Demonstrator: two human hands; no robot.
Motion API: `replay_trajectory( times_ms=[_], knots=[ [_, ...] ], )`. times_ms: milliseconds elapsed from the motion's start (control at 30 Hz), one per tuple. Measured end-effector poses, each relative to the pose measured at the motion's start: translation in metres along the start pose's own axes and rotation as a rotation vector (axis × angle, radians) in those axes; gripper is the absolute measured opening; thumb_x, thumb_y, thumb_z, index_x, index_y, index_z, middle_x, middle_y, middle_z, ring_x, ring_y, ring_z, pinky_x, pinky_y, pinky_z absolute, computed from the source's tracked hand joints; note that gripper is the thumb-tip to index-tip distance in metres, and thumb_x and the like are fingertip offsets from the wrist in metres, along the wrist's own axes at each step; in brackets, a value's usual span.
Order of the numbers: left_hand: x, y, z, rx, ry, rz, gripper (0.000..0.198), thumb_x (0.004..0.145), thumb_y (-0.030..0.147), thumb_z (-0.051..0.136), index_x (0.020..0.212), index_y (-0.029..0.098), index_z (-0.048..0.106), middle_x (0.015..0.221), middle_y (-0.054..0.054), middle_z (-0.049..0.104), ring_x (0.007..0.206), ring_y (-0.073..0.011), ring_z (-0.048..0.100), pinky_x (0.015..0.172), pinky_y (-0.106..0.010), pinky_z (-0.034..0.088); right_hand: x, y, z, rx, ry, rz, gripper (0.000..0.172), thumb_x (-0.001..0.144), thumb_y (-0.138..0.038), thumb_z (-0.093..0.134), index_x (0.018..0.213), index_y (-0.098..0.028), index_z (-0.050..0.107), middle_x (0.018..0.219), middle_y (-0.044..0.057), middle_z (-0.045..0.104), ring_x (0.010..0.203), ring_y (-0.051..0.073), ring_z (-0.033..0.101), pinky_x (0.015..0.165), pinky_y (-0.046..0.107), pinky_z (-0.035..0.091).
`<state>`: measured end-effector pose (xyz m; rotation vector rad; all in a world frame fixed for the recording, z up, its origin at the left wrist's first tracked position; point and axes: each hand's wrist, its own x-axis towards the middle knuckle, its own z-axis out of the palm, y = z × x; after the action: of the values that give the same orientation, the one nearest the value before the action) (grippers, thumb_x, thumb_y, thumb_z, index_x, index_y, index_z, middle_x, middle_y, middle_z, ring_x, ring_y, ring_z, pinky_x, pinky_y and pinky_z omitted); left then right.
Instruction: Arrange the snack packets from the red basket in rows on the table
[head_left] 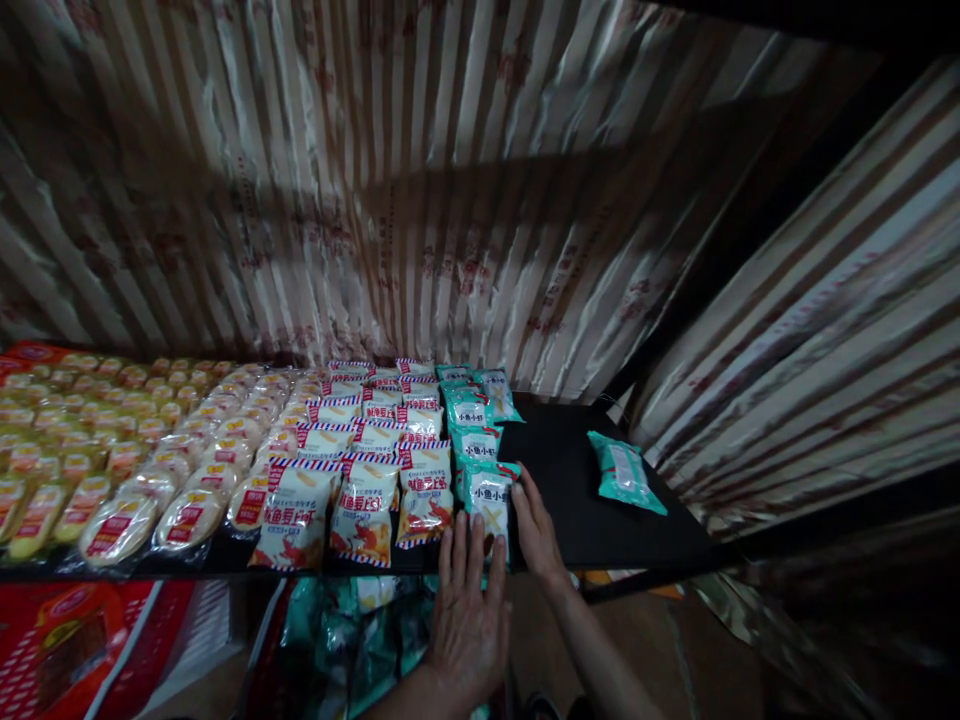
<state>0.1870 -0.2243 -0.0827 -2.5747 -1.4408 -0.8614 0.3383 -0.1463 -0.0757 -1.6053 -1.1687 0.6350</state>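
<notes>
My left hand [469, 610] lies flat with fingers stretched out, its fingertips against the lower front of a teal snack packet [489, 498]. Along the right side of that same packet is my right hand [536, 525], fingers extended and touching its edge. The packet is the front one in a column of teal packets [474, 445] on the black shelf [555, 470]. To the left stand rows of white and orange snack packets [364, 508] with striped tops. One more teal packet [626, 472] lies apart on the right part of the shelf.
Round wrapped cakes [191, 515] and yellow wrapped cakes [37, 510] fill the shelf's left. Below are a red basket [139, 625] and a container of teal packets [379, 640]. Striped sheeting [420, 200] hangs behind, with a dark frame post [720, 240] at right.
</notes>
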Motion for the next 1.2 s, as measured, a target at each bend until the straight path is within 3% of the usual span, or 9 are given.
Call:
replay_trajectory(
  times_ms=[233,467,567,700,833,967,1200],
  knots=[
    [0.017,0.001,0.012,-0.042,0.051,-0.046,0.078,0.081,0.025,0.056,0.148,0.016,0.019,0.157,-0.015,0.009,0.142,-0.0378,0.014,0.109,-0.056,0.032,0.017,-0.010,0.015,0.038,0.034,-0.070,0.068,0.079,-0.065,0.048,0.131,-0.021,0.052,0.146,0.009,0.042,0.137,0.024,0.034,0.116,0.042,0.023],
    [0.016,-0.004,0.018,-0.087,0.039,-0.047,0.071,0.081,0.023,0.055,0.146,0.017,0.028,0.157,-0.015,0.009,0.143,-0.0381,0.010,0.108,-0.058,0.032,0.016,-0.023,0.012,0.168,-0.206,0.008,0.069,0.080,-0.059,0.054,0.138,-0.024,0.042,0.130,0.005,0.059,0.121,0.025,0.053,0.106,0.040,0.037],
    [0.013,-0.003,0.019,-0.129,0.023,-0.040,0.066,0.081,0.023,0.056,0.143,0.018,0.034,0.158,-0.014,0.007,0.143,-0.0391,0.008,0.108,-0.060,0.031,0.013,-0.026,0.011,0.191,-0.253,0.055,0.070,0.075,-0.058,0.061,0.133,-0.022,0.046,0.117,0.005,0.067,0.106,0.025,0.062,0.095,0.038,0.045],
    [0.017,0.003,0.016,-0.192,-0.043,-0.072,0.065,0.078,0.010,0.049,0.142,0.017,0.036,0.158,-0.013,0.008,0.144,-0.0367,0.006,0.108,-0.058,0.033,0.017,-0.035,0.008,0.208,-0.279,0.070,0.059,0.073,-0.057,0.064,0.117,-0.019,0.057,0.100,0.005,0.071,0.091,0.025,0.065,0.081,0.035,0.051],
    [0.027,0.006,0.014,-0.300,-0.099,-0.118,0.073,0.075,0.003,0.044,0.146,0.015,0.027,0.157,-0.016,0.004,0.144,-0.0327,0.007,0.110,-0.054,0.033,0.024,-0.041,0.001,0.149,-0.233,0.034,0.060,0.070,-0.058,0.066,0.114,-0.018,0.058,0.100,0.006,0.070,0.093,0.025,0.063,0.084,0.034,0.049],
    [0.036,0.006,0.012,-0.416,-0.112,-0.260,0.071,0.078,0.005,0.041,0.147,0.014,0.024,0.158,-0.014,-0.003,0.145,-0.0297,0.001,0.114,-0.053,0.023,0.020,-0.039,-0.001,0.128,-0.171,0.050,0.058,0.070,-0.060,0.064,0.110,-0.018,0.058,0.098,0.007,0.070,0.093,0.025,0.062,0.085,0.035,0.048],
    [0.050,0.004,0.001,-0.665,-0.142,-0.464,0.066,0.085,0.018,0.041,0.147,0.007,0.021,0.158,-0.014,0.001,0.145,-0.0230,0.000,0.119,-0.041,0.014,0.006,-0.040,0.010,0.062,-0.032,0.048,0.050,0.073,-0.059,0.060,0.102,-0.019,0.056,0.089,0.005,0.068,0.085,0.024,0.062,0.080,0.036,0.048]
  ],
)
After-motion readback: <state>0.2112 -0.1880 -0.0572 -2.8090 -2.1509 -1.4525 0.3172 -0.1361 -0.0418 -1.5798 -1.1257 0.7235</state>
